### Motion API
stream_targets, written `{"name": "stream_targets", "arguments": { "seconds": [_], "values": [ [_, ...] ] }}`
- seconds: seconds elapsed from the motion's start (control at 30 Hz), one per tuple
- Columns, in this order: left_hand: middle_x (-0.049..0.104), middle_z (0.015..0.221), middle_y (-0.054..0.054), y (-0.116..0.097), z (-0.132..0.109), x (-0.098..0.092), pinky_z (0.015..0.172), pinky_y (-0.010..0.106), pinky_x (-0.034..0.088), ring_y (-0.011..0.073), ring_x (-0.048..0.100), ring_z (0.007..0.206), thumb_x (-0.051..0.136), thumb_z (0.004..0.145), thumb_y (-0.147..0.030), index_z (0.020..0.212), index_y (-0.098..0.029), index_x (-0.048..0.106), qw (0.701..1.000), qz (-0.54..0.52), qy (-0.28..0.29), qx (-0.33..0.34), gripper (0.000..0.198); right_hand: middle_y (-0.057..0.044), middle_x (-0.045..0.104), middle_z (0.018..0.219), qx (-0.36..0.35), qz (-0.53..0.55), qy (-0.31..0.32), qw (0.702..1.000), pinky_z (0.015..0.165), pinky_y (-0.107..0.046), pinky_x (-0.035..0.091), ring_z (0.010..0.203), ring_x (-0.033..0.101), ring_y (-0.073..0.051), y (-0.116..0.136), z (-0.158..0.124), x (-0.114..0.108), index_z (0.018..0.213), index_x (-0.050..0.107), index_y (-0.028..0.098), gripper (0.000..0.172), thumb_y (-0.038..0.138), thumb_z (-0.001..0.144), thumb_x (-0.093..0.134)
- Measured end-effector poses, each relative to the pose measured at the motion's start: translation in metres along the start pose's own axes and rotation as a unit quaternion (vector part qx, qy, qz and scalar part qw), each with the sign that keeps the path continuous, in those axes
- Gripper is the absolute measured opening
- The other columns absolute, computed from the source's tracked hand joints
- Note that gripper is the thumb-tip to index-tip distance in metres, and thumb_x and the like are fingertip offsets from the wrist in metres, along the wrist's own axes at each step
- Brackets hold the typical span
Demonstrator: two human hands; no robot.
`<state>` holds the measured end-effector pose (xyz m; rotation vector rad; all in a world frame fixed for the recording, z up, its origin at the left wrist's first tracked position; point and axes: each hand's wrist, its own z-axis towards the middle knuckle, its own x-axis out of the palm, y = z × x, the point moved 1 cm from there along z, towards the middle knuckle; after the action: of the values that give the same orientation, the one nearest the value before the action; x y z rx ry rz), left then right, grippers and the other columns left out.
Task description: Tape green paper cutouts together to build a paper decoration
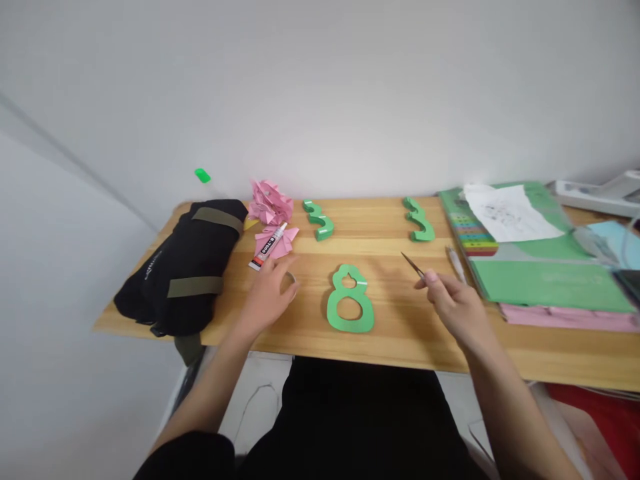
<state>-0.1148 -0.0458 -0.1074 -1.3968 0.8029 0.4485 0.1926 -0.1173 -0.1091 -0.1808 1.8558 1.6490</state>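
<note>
My right hand point(453, 300) is closed round a pair of pointed tweezers point(413, 265), their tips aimed up and left above the table. Over on the left, my left hand point(270, 290) curls its fingers about a thin, pale, ring-shaped thing point(291, 276), mostly hidden by the hand. Between both hands a green paper figure 8 point(351, 322) lies flat, with a light strip at its upper right. Just beyond the left fingers rests a glue tube point(269, 247) marked B-7000, on folded pink paper point(289, 239).
Two green 3-shaped pieces point(324, 230) point(423, 230) are by the wall. Crumpled pink paper point(270, 202) and a black bag point(187, 260) lie left. A white pen-like tool point(455, 264), green folders point(550, 283), a white sheet point(513, 213) and a power strip point(585, 195) are right.
</note>
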Motion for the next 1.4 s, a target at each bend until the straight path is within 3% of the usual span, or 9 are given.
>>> {"name": "stream_targets", "arguments": {
  "seconds": [0.07,0.17,0.27,0.43,0.6,0.7,0.87,1.17,1.4],
  "values": [
    [0.06,0.114,0.011,-0.02,-0.007,0.004,0.081,0.033,0.046,0.0212,0.058,0.097,0.062,0.079,-0.033,0.116,-0.018,0.066,0.991,-0.133,-0.016,-0.011,0.04,0.005,0.043,0.048,0.016,0.13,0.031,0.991,0.045,-0.025,0.03,0.044,0.038,-0.01,0.011,-0.005,0.017,0.073,0.068,0.018,0.053,0.07,0.075,0.059],
    [0.067,0.106,0.007,-0.051,-0.016,0.016,0.074,0.026,0.045,0.0173,0.059,0.093,0.069,0.074,-0.032,0.099,-0.021,0.072,0.896,-0.436,0.054,-0.071,0.027,0.007,0.04,0.051,0.053,0.247,0.096,0.963,0.044,-0.024,0.024,0.045,0.028,-0.007,0.035,-0.012,0.04,0.085,0.071,0.017,0.043,0.056,0.068,0.073],
    [0.07,0.095,0.004,-0.07,-0.022,0.028,0.075,0.024,0.044,0.014,0.058,0.087,0.072,0.07,-0.024,0.093,-0.022,0.076,0.837,-0.527,0.112,-0.093,0.023,0.007,0.039,0.05,0.06,0.301,0.151,0.94,0.047,-0.024,0.028,0.048,0.03,-0.007,0.055,-0.016,0.052,0.074,0.071,0.018,0.034,0.051,0.067,0.075],
    [0.068,0.097,0.004,-0.072,-0.025,0.035,0.079,0.028,0.045,0.0151,0.057,0.087,0.066,0.076,-0.019,0.096,-0.024,0.077,0.888,-0.447,0.099,-0.048,0.023,0.003,0.052,0.058,0.07,0.314,0.153,0.934,0.053,-0.024,0.035,0.056,0.041,-0.009,0.06,-0.017,0.049,0.06,0.066,0.019,0.028,0.04,0.057,0.083],
    [0.061,0.1,0.004,-0.077,-0.025,0.035,0.083,0.031,0.047,0.0166,0.057,0.091,0.063,0.083,-0.022,0.106,-0.027,0.073,0.965,-0.236,-0.058,0.097,0.026,0.007,0.043,0.05,0.074,0.307,0.148,0.937,0.047,-0.023,0.029,0.049,0.031,-0.007,0.056,-0.021,0.046,0.061,0.068,0.019,0.022,0.037,0.061,0.079],
    [0.064,0.095,0.003,-0.08,-0.024,0.038,0.078,0.03,0.047,0.0156,0.059,0.085,0.062,0.085,-0.023,0.107,-0.023,0.071,0.967,-0.212,-0.096,0.101,0.024,0.008,0.039,0.049,0.06,0.303,0.123,0.943,0.046,-0.023,0.027,0.046,0.026,-0.006,0.055,-0.022,0.045,0.064,0.069,0.019,0.017,0.035,0.064,0.077],
    [0.067,0.076,0.001,-0.08,-0.02,0.044,0.068,0.027,0.043,0.0142,0.058,0.074,0.064,0.082,-0.024,0.074,-0.019,0.068,0.952,-0.303,0.005,0.04,0.011,0.005,0.051,0.054,0.031,0.291,0.113,0.949,0.048,-0.023,0.033,0.049,0.034,-0.007,0.055,-0.024,0.044,0.068,0.072,0.019,0.015,0.034,0.068,0.076],
    [0.068,0.073,0.0,-0.089,-0.018,0.044,0.068,0.028,0.043,0.0137,0.059,0.071,0.067,0.076,-0.023,0.069,-0.019,0.066,0.946,-0.323,0.004,0.026,0.007,-0.001,0.065,0.065,0.012,0.262,0.099,0.96,0.055,-0.026,0.043,0.058,0.05,-0.012,0.055,-0.025,0.042,0.068,0.073,0.02,0.02,0.04,0.068,0.076],
    [0.07,0.075,0.001,-0.088,-0.014,0.047,0.068,0.027,0.044,0.0122,0.058,0.069,0.067,0.074,-0.022,0.071,-0.019,0.068,0.938,-0.347,0.004,0.022,0.005,0.008,0.031,0.05,0.061,0.311,0.094,0.944,0.041,-0.022,0.019,0.046,0.022,-0.007,0.055,-0.026,0.044,0.08,0.071,0.02,0.026,0.044,0.072,0.072]
  ]
}}
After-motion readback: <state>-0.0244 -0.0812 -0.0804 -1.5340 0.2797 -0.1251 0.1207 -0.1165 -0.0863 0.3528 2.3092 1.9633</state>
